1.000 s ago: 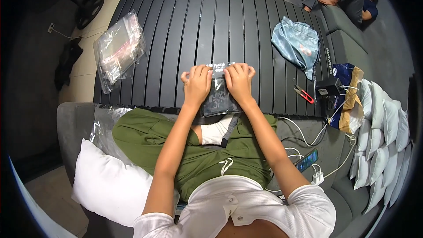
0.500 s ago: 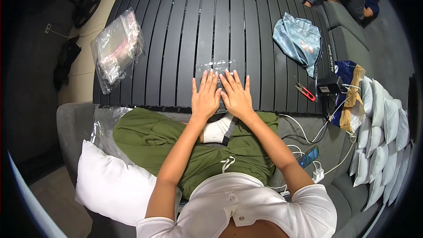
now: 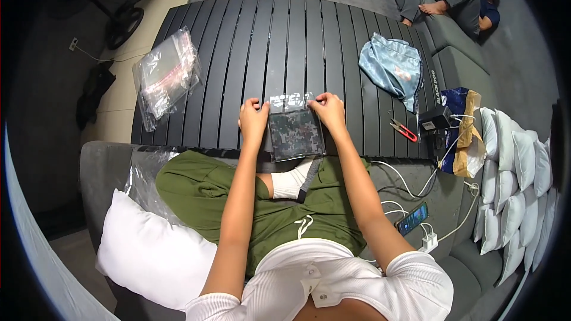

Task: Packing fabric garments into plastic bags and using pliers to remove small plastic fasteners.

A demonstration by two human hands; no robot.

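Note:
A folded camouflage-patterned cloth in a clear plastic bag point(image 3: 296, 133) lies at the near edge of the dark slatted table point(image 3: 220, 71), its lower end slightly past the edge. Pinched at the bag's upper left corner is my left hand point(image 3: 254, 120), fingers curled. My right hand point(image 3: 329, 111) pinches the upper right corner between thumb and fingers. The bag's see-through top flap point(image 3: 291, 101) stretches between the two hands.
Clear plastic bags point(image 3: 169, 77) are piled at the table's left. On the right lie a light blue cloth pouch point(image 3: 392, 68), red thread snips point(image 3: 404, 131) and a black box point(image 3: 435, 119). Stacked white pillows point(image 3: 514, 172) stand beyond. A person point(image 3: 464, 3) reclines on the far sofa.
Both hands lay flat on the bag side by side; now they have moved apart and grip its upper corners, uncovering the camouflage cloth inside. The view has tilted slightly upward.

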